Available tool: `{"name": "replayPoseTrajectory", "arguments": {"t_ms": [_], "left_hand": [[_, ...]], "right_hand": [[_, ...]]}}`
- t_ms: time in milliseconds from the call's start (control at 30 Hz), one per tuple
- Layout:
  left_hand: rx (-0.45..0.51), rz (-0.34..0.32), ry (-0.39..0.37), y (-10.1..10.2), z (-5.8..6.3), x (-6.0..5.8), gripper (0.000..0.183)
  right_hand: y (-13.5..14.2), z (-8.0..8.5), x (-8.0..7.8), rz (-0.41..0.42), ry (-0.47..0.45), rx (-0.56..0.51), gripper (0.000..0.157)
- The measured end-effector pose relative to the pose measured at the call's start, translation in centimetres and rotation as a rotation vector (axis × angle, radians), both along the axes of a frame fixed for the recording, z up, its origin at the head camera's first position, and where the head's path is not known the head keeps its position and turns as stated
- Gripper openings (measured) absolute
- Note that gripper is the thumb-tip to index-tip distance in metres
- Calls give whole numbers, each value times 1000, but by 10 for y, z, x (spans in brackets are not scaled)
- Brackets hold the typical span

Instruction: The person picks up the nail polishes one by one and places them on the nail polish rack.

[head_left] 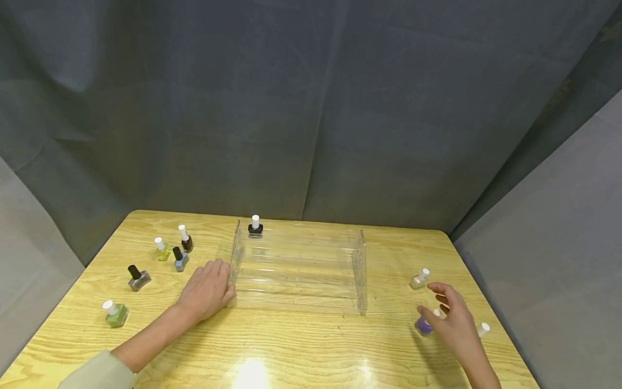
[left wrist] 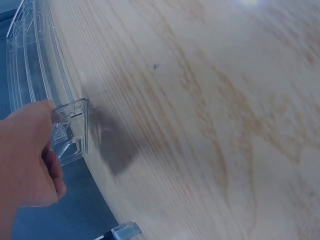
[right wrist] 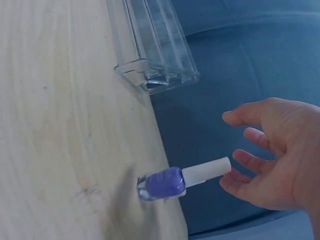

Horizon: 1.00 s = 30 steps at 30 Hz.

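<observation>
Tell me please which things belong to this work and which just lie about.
Probably belonging:
clear plastic tiered rack, gripped by the left hand
purple glass polish bottle, white-capped, near the right hand
other small glass bottles

Just surroundings:
yellow wooden table
dark grey cloth curtain

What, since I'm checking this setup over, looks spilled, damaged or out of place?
No spill shows. One small oddity: a dark speck marks the wooden tabletop in front of the clear rack; dirt or damage, I cannot tell.
</observation>
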<state>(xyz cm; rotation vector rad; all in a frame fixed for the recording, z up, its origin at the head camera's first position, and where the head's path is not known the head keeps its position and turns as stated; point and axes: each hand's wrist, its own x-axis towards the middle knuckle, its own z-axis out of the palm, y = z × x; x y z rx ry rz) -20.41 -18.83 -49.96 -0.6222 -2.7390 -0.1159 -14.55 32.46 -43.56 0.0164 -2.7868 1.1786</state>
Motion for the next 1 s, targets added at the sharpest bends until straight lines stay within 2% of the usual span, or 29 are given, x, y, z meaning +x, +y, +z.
{"name": "replayPoseTrajectory", "arguments": {"t_ms": [133,233,500,667,833,1000], "left_hand": [[-5,2,3,0,0,0,28],[-5,1,8,0,0,0,28],[12,-3,7,1,2,1,28],[15,-3,7,1,3,1,28],[15,-2,5,1,3,1,27],[20,-2,6,1,4,1,26]], "right_hand": [[6,-8,0,-2,-98,-24,61],[8,-14,2,11,-131,-48,62],[16,-31,5,34,-164,-74,62],[18,-41,8,40,-151,-94,57],[17,-44,10,32,-138,-103,55],[17,-45,11,-5,-159,-105,59]]}}
